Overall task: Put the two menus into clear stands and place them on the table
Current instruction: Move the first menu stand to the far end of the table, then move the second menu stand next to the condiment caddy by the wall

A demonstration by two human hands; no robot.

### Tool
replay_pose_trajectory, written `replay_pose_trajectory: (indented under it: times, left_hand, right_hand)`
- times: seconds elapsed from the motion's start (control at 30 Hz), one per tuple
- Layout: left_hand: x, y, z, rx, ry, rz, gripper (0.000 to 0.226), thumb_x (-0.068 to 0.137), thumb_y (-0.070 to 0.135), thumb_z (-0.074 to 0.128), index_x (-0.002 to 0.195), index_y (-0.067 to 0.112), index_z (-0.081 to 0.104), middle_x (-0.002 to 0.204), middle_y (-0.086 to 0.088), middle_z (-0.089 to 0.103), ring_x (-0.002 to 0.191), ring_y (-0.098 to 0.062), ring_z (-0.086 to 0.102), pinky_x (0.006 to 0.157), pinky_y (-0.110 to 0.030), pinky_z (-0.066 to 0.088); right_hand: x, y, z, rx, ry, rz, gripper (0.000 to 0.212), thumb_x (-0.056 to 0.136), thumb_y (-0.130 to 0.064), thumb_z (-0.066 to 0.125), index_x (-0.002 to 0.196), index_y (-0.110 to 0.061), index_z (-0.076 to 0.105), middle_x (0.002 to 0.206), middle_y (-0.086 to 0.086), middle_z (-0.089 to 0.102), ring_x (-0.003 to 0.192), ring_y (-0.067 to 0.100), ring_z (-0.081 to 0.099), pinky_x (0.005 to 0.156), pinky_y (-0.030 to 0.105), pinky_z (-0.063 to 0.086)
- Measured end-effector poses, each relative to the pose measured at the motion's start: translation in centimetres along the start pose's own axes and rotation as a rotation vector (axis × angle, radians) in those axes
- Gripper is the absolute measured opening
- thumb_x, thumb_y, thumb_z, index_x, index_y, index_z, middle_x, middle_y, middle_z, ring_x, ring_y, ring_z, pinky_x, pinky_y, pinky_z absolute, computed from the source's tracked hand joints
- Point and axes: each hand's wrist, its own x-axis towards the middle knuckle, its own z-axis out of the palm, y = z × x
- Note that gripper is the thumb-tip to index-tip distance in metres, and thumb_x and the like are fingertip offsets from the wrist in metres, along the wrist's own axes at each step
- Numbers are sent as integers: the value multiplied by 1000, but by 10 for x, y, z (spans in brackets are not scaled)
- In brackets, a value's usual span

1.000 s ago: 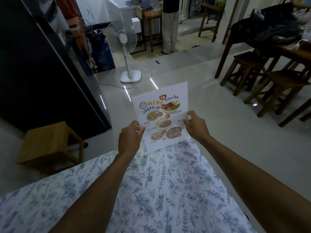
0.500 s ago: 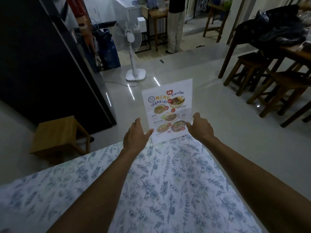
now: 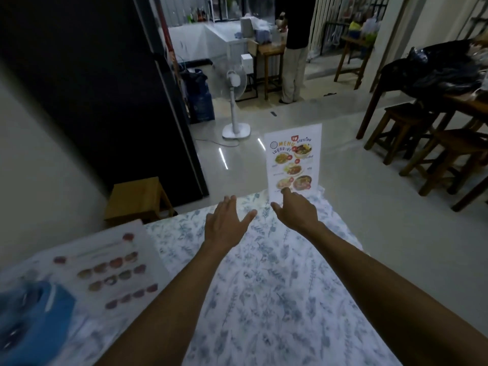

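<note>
Menus: we count two on the table (image 3: 264, 299) — one upright menu (image 3: 293, 165) at the far edge, one flat menu (image 3: 111, 270) lying near the left side.
Upright menu, look: tall white sheet standing straight up, facing us, with five round food photos, red price dots and a red badge at the top. We can't make out the clear stand itself.
Writing: "MENU" in orange capitals reads plainly; beside and below it we see Thai script too small for us to read.
Flat menu, look: blurred, white, rows of small dark-red round pictures; no text we can read.
Table: covered in a white cloth with a blue leaf print.
Our hands: two, both bare and empty.
Left hand (image 3: 227, 223): fingers spread wide, hovering over the cloth, holding nothing, apart from the upright menu.
Right hand (image 3: 297, 212): loosely open, gripping nothing, forefinger stretched to the bottom edge of the upright menu, touching or just short — we cannot tell.
Blue object (image 3: 29, 326): one, blurred, at the near left corner beside the flat menu.
Background: one white pedestal fan (image 3: 235, 107) on the floor.
</note>
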Motion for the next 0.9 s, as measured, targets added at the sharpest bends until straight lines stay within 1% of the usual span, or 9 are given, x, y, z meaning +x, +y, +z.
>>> replay_pose_trajectory:
  times: [0.17,0.33,0.4,0.47,0.53,0.6,0.8,0.87,0.9]
  left_hand:
    - [-96,-41,-20,-7,36,-12,92,89,78,29,158,20,14,167,-2,14,153,-20,18,121,-50,15]
    - [-186,-91,-37,-40,66,-48,90,89,76,32,158,20,17,167,-2,14,152,-20,19,120,-49,17]
    - [-214,-113,-46,-64,86,-86,90,89,76,33,158,20,18,167,-3,17,152,-21,21,121,-49,19]
    - [-236,-139,-59,-97,111,-128,91,87,78,34,157,21,21,165,-3,24,149,-22,28,120,-50,23]
    - [-246,-159,-73,-122,162,-172,90,82,82,35,151,25,31,157,-2,39,138,-24,44,113,-52,35]
    - [-251,-182,-93,-122,222,-231,84,79,82,39,142,27,40,144,-2,52,126,-26,54,104,-52,43]
    - [-242,-244,-132,-98,271,-333,93,76,83,46,138,13,40,133,-12,56,118,-34,59,97,-53,50]
    - [-233,-262,-135,-116,289,-359,97,73,85,47,135,11,41,131,-13,58,114,-34,61,92,-52,53]
    - [-227,-269,-136,-122,295,-366,95,74,82,51,134,9,41,131,-14,58,115,-34,60,91,-52,53]
  right_hand:
    - [-86,-61,3,21,-3,-53,59,96,-52,49,140,-13,42,124,12,65,110,31,64,83,41,53]
    - [-163,-122,12,32,-36,-134,56,95,-53,48,136,-15,44,121,10,66,107,29,64,81,41,52]
    - [-188,-146,15,31,-50,-175,57,95,-53,49,137,-14,43,121,11,66,107,29,64,82,41,52]
    - [-211,-169,20,42,-78,-212,58,96,-52,49,138,-14,42,122,12,65,109,29,63,83,41,52]
    - [-222,-187,23,73,-112,-235,58,96,-51,50,139,-14,41,122,13,64,111,30,62,83,41,52]
    - [-229,-206,26,132,-148,-252,61,95,-51,53,140,-12,41,124,14,63,111,30,61,84,41,52]
    - [-228,-244,41,242,-245,-227,73,93,-48,59,148,-8,33,141,16,53,127,32,53,98,43,47]
    - [-222,-251,51,266,-274,-209,73,93,-46,60,148,-6,32,140,17,54,126,31,54,99,42,47]
    - [-217,-253,55,275,-290,-203,73,93,-46,60,147,-5,32,138,17,55,123,30,57,98,41,48]
